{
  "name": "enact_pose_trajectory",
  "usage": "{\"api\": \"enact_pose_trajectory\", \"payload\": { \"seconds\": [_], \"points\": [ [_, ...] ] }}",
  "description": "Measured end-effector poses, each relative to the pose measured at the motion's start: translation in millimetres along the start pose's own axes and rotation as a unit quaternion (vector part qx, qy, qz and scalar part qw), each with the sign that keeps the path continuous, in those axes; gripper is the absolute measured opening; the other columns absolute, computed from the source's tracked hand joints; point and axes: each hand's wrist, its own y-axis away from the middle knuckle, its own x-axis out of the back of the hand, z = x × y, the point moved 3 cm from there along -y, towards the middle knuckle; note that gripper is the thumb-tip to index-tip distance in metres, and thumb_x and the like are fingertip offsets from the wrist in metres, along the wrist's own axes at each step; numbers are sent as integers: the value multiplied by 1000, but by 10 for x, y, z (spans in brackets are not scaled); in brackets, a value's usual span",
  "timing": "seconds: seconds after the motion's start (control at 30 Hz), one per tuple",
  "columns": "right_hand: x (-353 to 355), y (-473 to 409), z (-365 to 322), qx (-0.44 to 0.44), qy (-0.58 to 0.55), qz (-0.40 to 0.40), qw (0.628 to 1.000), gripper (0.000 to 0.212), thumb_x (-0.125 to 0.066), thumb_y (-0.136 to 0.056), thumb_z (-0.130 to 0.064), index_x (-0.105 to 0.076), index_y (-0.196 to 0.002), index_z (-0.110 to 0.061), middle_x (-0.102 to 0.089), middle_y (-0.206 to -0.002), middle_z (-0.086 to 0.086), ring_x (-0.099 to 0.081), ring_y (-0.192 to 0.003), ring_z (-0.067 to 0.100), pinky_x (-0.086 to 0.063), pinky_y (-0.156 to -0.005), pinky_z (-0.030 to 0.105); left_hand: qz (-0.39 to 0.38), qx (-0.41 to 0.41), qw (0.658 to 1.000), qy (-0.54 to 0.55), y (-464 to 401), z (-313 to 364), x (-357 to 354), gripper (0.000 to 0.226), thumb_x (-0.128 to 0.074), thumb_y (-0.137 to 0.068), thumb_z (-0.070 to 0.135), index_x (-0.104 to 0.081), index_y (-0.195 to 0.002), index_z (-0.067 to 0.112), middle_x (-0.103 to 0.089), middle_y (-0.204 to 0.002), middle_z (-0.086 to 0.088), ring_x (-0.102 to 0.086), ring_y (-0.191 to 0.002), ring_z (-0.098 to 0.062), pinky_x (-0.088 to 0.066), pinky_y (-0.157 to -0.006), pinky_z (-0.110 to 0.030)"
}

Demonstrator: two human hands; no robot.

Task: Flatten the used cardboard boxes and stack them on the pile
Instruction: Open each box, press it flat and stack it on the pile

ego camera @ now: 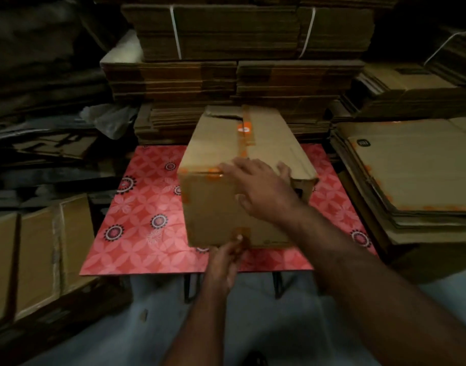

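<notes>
Right hand [261, 188] flat, fingers spread, arm reaching forward. Left hand [226, 260] lower, fingers curled in a pinch.

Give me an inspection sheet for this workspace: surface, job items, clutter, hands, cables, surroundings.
Surface: small table with a red floral top on dark metal legs, over a pale floor.
Job's things: taped cardboard box stands unflattened on the table; pile of flattened boxes lies to the right.
Clutter: crumpled clear plastic behind the table's left corner.
Hands: left hand pinches the tape strip at the box's near bottom edge; right hand rests spread over the box's top near edge.
Cables: nothing seen.
Surroundings: strapped bundles of flat cardboard stacked behind; more cardboard on the left; dim lighting.
</notes>
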Motion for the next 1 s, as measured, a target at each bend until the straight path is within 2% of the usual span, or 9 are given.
{"api": "enact_pose_trajectory", "payload": {
  "seconds": [0.13,0.37,0.5,0.6,0.67,0.73,0.83,0.93,1.0],
  "points": [
    [-226,-43,-79,12,69,-14,997,77,-55,-101,-36,-4,-154,-56,-12,-168,-13,-19,-153,28,-12,-115,70,17,17,999,25,-126,-240,-32,35,-62,-88,-8,-67,-113,16,-75,-93,-2,-71,-81,-13,-61,-68,-27],
    [-513,32,180,31,76,4,997,81,-58,-98,-46,-2,-156,-55,-15,-167,-12,-27,-149,23,-27,-106,59,71,4,997,1,-316,-252,167,36,-53,-87,-15,-68,-99,15,-72,-92,-5,-70,-79,-13,-57,-71,-29],
    [-878,162,200,55,68,-26,996,74,-50,-101,-45,-1,-156,-53,-11,-169,-11,-23,-150,25,-25,-108,60,77,30,993,-82,-265,-316,332,24,-56,-95,-2,-66,-108,16,-72,-89,-4,-67,-83,-19,-56,-78,-34],
    [-1084,257,244,61,41,-41,996,69,-43,-102,-50,-3,-158,-52,-9,-170,-10,-19,-153,25,-20,-111,61,172,-31,978,-114,-225,-117,595,22,-59,-93,6,-64,-113,15,-73,-100,-12,-70,-80,-27,-58,-55,-32],
    [-1031,222,287,64,0,-33,997,61,-34,-100,-61,-12,-157,-52,-15,-169,-12,-21,-152,22,-20,-111,58,256,-74,957,-117,-184,237,736,12,-51,-94,3,-61,-96,9,-67,-93,-17,-63,-67,-25,-48,-42,-23],
    [-919,171,340,58,-51,-32,996,61,-25,-97,-67,-24,-155,-49,-25,-166,-12,-26,-149,17,-23,-109,52,304,-117,935,-139,-153,654,798,14,-44,-97,3,-56,-91,9,-59,-86,-12,-56,-64,-21,-47,-49,-25],
    [-764,15,569,-16,-123,40,991,63,-33,-92,-62,-43,-149,-38,-45,-153,-8,-42,-139,18,-31,-102,45,295,-181,915,-209,-213,1265,670,18,-51,-97,16,-62,-109,7,-64,-92,-10,-59,-70,-21,-46,-58,-29],
    [-699,-283,905,-117,-163,99,975,66,-46,-84,-53,-51,-142,-23,-54,-142,3,-52,-127,27,-43,-99,48,237,-229,887,-324,-359,1739,243,21,-63,-84,34,-62,-99,19,-69,-101,-13,-67,-90,-37,-49,-67,-37],
    [-688,-519,1096,-171,-176,101,964,73,-51,-79,-53,-49,-143,-16,-53,-142,9,-52,-127,31,-46,-101,52,182,-255,854,-415,-476,1951,-130,23,-69,-87,31,-62,-102,16,-67,-100,-11,-65,-95,-36,-49,-76,-39]
  ]
}}
